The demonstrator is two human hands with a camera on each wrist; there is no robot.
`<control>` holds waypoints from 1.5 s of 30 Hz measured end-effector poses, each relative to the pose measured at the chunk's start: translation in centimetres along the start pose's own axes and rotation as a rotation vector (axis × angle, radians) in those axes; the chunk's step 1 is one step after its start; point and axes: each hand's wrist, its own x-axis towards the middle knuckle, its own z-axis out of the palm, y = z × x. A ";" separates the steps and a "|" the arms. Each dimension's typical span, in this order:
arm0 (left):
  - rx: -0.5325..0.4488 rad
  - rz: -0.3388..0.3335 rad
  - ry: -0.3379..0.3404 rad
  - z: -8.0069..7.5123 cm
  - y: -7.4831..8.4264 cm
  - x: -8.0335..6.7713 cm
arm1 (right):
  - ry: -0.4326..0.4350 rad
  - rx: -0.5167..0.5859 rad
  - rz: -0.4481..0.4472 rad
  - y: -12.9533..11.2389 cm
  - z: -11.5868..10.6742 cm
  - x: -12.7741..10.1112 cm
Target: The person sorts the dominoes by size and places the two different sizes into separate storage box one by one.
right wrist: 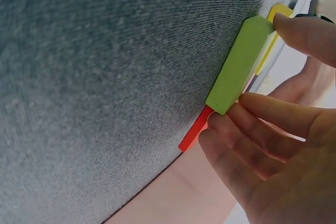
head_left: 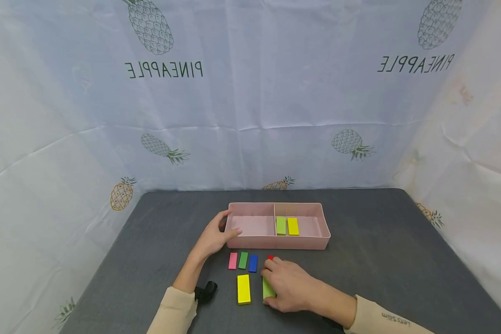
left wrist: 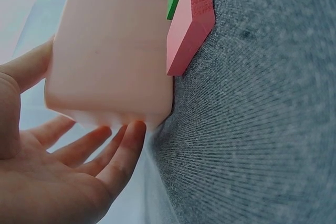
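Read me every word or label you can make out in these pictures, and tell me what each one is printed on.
"PINEAPPLE", mirrored, under a pineapple drawing on the backdrop sheet, upper left.
"PINEAPPLE", mirrored again, on the same sheet, upper right.
Small dark lettering on the right sleeve: too small to read.
The pink tray, the blocks and the grey table show no text.

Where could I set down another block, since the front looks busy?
The left compartment of the pink tray is bare; the table right of the tray is bare too. It is crowded in front of the tray, around the yellow block, the left hand and the right hand.
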 end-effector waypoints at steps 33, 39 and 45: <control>0.010 -0.006 0.007 0.2 0.1 0.1 | 0.020 0.027 0.052 1.6 -2.2 -1.9; 0.008 -0.002 0.009 0.2 0.1 0.1 | 0.099 0.042 0.050 2.3 -3.2 -2.4; 0.012 -0.005 0.008 0.2 0.1 0.1 | 0.144 0.063 0.064 2.8 -4.3 -2.8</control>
